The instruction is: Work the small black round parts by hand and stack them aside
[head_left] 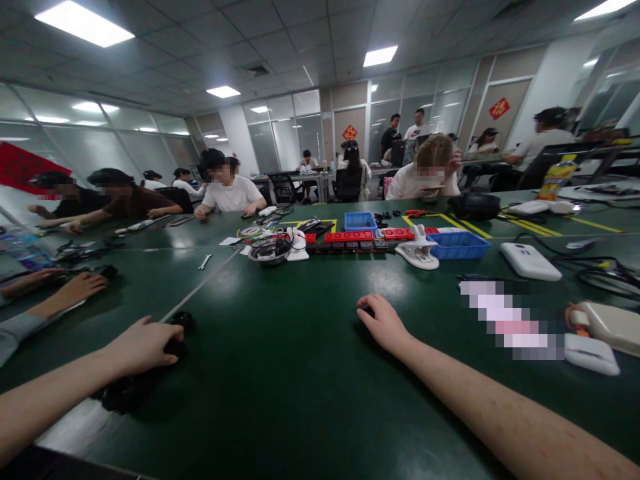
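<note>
The person's 2 hands (143, 347) (384, 323) — 2 blue trays (463, 248) (361, 226), 1 wrench (205, 261), 1 bowl (267, 260).

The green tabletop (280, 380) looks smooth and half-glossy — it carries soft, pale reflections. Near the middle of the frame, the bowl (267, 259) seems of shiny metal; the wrench (205, 261), at centre left, is also metallic. At right, the blue tray (463, 253) and the white case (531, 261) look like smooth plastic. The black object (121, 395) at lower left is too dark to judge.
</note>
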{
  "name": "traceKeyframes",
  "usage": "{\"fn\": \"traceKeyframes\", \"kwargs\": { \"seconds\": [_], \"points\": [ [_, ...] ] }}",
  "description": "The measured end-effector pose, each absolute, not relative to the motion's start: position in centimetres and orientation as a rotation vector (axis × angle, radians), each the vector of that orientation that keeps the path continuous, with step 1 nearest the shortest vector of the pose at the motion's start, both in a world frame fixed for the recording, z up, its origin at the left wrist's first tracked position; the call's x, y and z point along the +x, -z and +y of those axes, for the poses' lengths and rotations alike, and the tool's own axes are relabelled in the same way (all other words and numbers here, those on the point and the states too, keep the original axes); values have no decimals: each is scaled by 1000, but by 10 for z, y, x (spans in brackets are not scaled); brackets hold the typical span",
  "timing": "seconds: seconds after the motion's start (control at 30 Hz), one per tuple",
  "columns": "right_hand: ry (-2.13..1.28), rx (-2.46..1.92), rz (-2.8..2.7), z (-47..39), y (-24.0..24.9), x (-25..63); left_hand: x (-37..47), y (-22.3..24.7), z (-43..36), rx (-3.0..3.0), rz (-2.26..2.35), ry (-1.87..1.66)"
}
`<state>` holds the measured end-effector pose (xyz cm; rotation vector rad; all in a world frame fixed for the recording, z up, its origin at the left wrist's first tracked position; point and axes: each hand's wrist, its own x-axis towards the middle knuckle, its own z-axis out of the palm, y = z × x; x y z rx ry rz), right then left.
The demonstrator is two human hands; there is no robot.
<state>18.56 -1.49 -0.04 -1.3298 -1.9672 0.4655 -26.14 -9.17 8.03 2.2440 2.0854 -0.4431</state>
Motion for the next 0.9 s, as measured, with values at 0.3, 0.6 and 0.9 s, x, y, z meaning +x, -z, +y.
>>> {"fn": "traceKeyframes", "kwargs": {
  "seconds": [0.3, 0.6, 0.9],
  "points": [
    [-481, -1265, -1843, -12, 5, 186, -201, -104, -101, 2431, 2172, 507],
    [-442, -1225, -1515, 2, 11, 196, 12, -70, -44, 2667, 1350, -141],
    [-450, -1207, -1482, 10, 15, 199, 37, -39, 7, 2750, 1276, -166]
  ]
}}
